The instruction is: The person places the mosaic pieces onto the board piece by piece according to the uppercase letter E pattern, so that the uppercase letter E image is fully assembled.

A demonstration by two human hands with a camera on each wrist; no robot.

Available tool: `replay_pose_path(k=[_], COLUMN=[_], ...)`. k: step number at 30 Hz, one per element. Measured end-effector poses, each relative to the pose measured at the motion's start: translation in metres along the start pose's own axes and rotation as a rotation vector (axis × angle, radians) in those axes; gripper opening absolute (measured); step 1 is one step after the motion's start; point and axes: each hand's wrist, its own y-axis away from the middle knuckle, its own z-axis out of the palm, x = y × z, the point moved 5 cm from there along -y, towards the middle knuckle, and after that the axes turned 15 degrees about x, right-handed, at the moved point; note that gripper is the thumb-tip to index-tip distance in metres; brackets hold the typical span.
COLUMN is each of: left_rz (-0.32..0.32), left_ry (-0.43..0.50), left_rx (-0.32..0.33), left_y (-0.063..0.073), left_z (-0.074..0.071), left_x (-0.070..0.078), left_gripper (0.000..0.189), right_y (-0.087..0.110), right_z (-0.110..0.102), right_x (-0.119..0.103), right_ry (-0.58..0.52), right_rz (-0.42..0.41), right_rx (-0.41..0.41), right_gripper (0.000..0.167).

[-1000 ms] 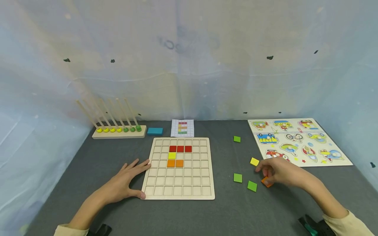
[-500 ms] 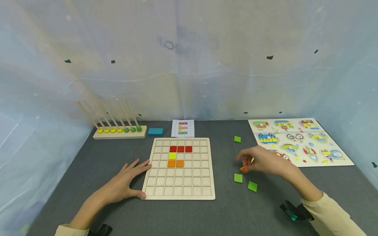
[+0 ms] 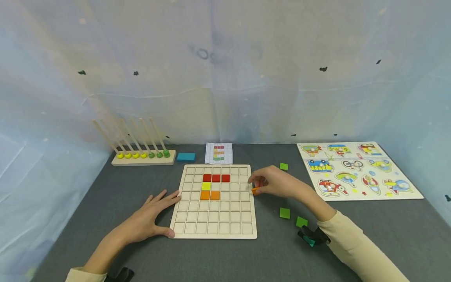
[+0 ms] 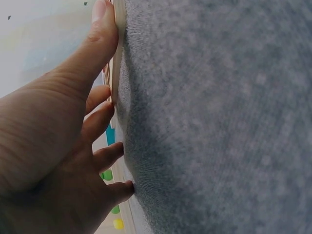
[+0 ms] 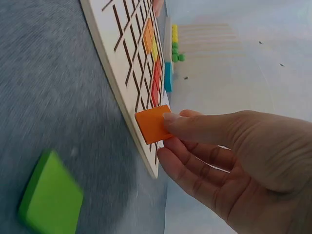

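Observation:
My right hand (image 3: 276, 182) pinches an orange tile (image 5: 153, 124) between thumb and fingers at the right edge of the wooden grid board (image 3: 237, 217). On the board sit a row of red tiles (image 3: 216, 178), a yellow tile (image 3: 206, 186) below the leftmost red one, and two orange tiles (image 3: 210, 195) under that. My left hand (image 3: 148, 215) rests spread at the board's left side, its thumb at the near left corner and its fingertips at the left edge. In the left wrist view, the thumb (image 4: 100, 34) lies against the board's edge.
Green tiles (image 3: 284, 213) lie right of the board. A pattern card (image 3: 228, 156), a blue block (image 3: 186, 157) and a peg stand with beads (image 3: 144, 162) stand behind it. A vehicle picture board (image 3: 359, 192) lies at the right. The right forearm covers part of the table.
My right hand has picked up the orange tile from the table and carried it left to the board's edge. The loose yellow tile is now out of sight. My left hand stays still.

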Motion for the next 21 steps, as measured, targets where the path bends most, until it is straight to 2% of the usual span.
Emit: replay_pose_path(k=[6, 14, 21], left_rz=[-0.005, -0.015, -0.022], left_ry=[0.007, 0.005, 0.004], left_rx=[-0.001, -0.004, -0.021], left_y=[0.0, 0.0, 0.0], left_z=[0.001, 0.0, 0.0], left_x=[-0.001, -0.001, -0.001], left_gripper=[0.103, 0.103, 0.103], right_y=[-0.018, -0.034, -0.043], right_z=[0.016, 0.032, 0.041], right_x=[-0.009, -0.017, -0.017], right_ry=[0.003, -0.025, -0.097], right_rz=[-0.04, -0.067, -0.039], right_rx=[-0.011, 0.025, 0.033], right_gripper=[0.025, 0.026, 0.021])
